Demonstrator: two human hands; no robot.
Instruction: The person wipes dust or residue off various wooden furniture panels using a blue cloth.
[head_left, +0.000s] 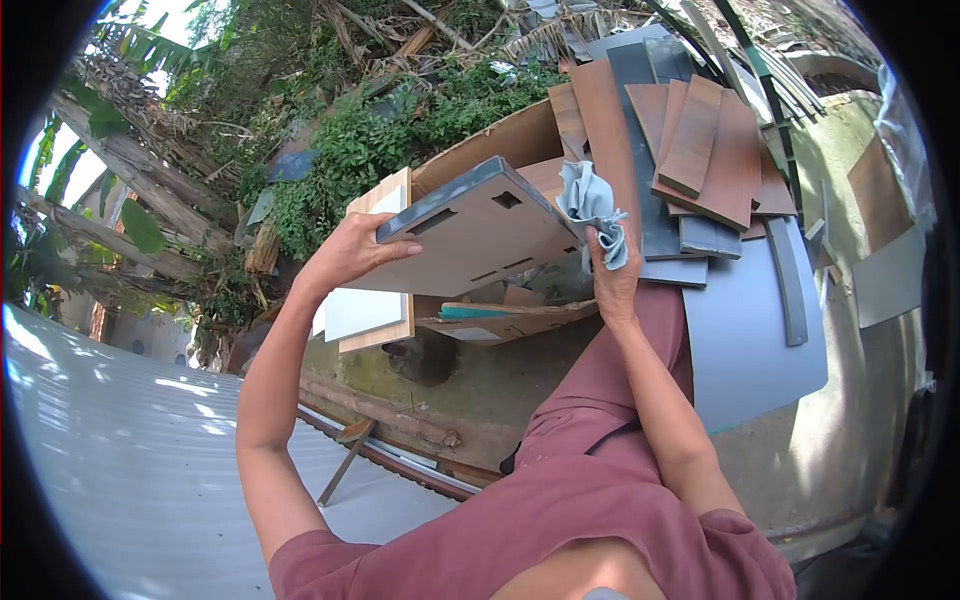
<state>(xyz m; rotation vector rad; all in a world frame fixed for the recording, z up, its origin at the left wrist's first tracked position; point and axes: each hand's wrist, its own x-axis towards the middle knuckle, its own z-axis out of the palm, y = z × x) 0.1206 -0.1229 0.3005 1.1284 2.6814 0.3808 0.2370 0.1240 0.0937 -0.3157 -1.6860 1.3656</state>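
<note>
Tilted in front of me is a flat board (485, 230) with a dark edge and several dark rectangular cut-outs in its pale face. My left hand (352, 248) grips its left end, the thumb lying over the pale face and the fingers behind. At the board's right end, my right hand (612, 270) holds a crumpled light-blue cloth (590, 195), which is against or very near the board's edge. Below the board, a pale wooden panel with a white face (365, 313) stands by an open cardboard box (500, 325).
Brown and dark boards (700, 150) are piled on the right over a large grey sheet (755, 340). Green plants (370, 140) grow beyond the box. Corrugated roofing (130, 430) lies to the left, with pipes (390, 410) along its edge.
</note>
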